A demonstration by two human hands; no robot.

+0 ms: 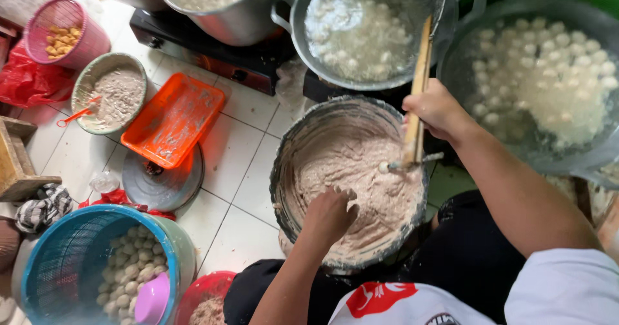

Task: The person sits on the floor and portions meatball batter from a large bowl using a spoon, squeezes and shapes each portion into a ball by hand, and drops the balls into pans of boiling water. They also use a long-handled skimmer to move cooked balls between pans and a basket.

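Your left hand [330, 214] is clenched in the pinkish meat paste [367, 189], squeezing a lump inside the metal bowl [284, 164] between your knees. Your right hand [435, 111] grips a wooden-handled spoon [416, 106] at the bowl's far edge. Many white meatballs [361, 31] already float in the pot and the basin [548, 67] beside it, yet the bowl is more than half full.

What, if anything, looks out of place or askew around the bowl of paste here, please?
Little stands out. The orange tray lies tilted, propped on a round metal lid rather than flat on the tiled floor. Paste smears the rim of the mixing bowl where the left hand digs in.
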